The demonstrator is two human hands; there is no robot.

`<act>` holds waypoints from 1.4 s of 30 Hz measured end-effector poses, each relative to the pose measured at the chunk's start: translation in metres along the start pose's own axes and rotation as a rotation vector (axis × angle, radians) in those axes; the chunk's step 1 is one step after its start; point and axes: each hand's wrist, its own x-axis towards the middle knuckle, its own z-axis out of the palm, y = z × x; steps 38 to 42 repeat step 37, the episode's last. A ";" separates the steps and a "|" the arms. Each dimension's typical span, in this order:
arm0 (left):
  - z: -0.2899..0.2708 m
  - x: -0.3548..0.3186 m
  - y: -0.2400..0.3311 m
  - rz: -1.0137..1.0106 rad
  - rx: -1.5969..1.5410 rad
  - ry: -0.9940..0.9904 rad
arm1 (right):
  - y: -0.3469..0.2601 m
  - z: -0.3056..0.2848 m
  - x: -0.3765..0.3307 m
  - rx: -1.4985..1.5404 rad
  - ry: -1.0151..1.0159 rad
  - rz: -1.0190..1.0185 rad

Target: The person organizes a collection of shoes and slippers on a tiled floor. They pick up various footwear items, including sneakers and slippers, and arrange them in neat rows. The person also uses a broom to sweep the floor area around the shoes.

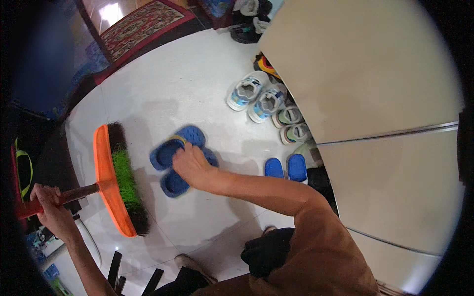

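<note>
My left hand [51, 203] is closed round the red and brown handle of a broom [102, 172]. Its orange head stands on edge, with green and dark bristles facing right. A pair of blue clogs [191, 134] lies side by side in the middle, the farther one with a yellowish strap. Over them reaches my right hand [192, 166], its fingers curled and closed at the farther clog's strap. The fingertips' exact hold is partly hidden, and the hand covers part of the nearer clog [173, 184].
White and blue sneakers [256, 96], smaller shoes [292, 124] and blue slippers [285, 167] line the base of a beige cabinet [375, 74] at right. A red patterned rug [140, 32] lies beyond the white floor [182, 74]. Dark legs of some furniture [114, 269] stand near my feet.
</note>
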 end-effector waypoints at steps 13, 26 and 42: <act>0.010 0.003 -0.003 0.004 0.079 -0.007 | -0.023 0.047 -0.029 -0.456 -0.177 -0.005; 0.017 -0.002 0.008 -0.049 0.131 -0.025 | -0.013 0.014 -0.075 -0.032 -0.165 0.251; 0.009 0.003 0.002 0.029 -0.007 -0.129 | 0.082 0.071 -0.078 -0.085 0.099 0.523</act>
